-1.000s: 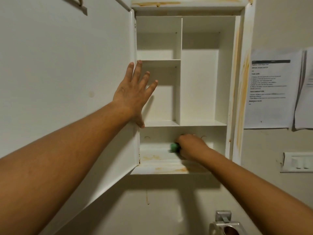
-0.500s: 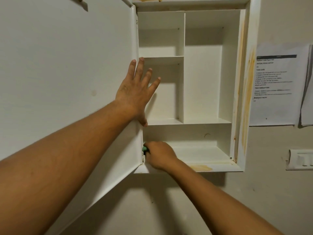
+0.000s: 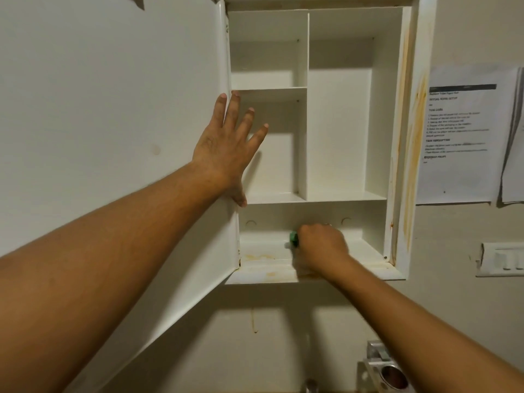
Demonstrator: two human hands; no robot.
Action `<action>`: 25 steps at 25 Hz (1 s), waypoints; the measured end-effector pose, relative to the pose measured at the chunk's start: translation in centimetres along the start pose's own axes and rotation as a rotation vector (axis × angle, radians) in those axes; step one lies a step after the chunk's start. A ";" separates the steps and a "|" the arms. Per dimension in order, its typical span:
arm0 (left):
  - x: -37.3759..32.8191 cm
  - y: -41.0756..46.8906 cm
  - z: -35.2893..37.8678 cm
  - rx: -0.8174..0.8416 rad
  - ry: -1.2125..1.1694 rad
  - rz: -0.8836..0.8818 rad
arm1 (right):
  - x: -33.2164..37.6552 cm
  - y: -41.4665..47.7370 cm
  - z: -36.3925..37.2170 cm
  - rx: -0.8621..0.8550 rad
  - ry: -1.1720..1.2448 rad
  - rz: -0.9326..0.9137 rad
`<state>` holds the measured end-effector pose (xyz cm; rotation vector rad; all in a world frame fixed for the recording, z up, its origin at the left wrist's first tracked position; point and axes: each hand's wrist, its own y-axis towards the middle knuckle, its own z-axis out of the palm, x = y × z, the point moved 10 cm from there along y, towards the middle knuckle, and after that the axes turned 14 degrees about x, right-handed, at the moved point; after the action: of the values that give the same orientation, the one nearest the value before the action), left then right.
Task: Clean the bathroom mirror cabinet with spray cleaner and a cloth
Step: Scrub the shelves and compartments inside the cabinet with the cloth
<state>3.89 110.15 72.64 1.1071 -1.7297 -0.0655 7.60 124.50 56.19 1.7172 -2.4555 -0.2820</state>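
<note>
The white cabinet (image 3: 340, 114) hangs open on the wall, its shelves bare. Its door (image 3: 119, 137) swings out to the left. My left hand (image 3: 226, 148) lies flat with spread fingers against the door's inner edge. My right hand (image 3: 320, 245) sits on the bottom shelf, gripping a green cloth (image 3: 293, 239) of which only a small bit shows past the fingers. Yellow-brown stains mark the bottom shelf (image 3: 263, 260) to the left of the cloth and the right frame (image 3: 411, 154).
Printed paper sheets (image 3: 465, 131) are taped to the wall right of the cabinet. A white switch plate (image 3: 504, 259) sits lower right. A metal fitting (image 3: 385, 370) stands below, near the bottom edge.
My right hand with the cloth has slid from the shelf's left end back toward the middle. My left hand stays on the door.
</note>
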 end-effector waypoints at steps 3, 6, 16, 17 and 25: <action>-0.1 0.0 0.1 -0.004 0.008 -0.003 | 7.3 1.8 1.0 0.012 0.129 -0.109; 0.0 0.1 0.1 -0.003 0.006 -0.011 | 10.5 3.8 1.9 0.095 0.285 -0.197; 0.0 0.0 0.1 0.006 -0.002 -0.003 | 11.5 4.0 1.7 0.114 -0.024 -0.330; 0.0 0.0 0.0 0.009 -0.001 -0.005 | 11.2 3.7 1.4 0.078 -0.084 -0.312; 0.2 0.0 0.0 0.022 -0.010 -0.009 | -1.8 -0.4 -0.5 0.080 -0.191 0.006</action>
<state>3.88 110.07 72.79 1.1324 -1.7383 -0.0570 8.70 126.01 56.60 1.7905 -2.6391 -0.3676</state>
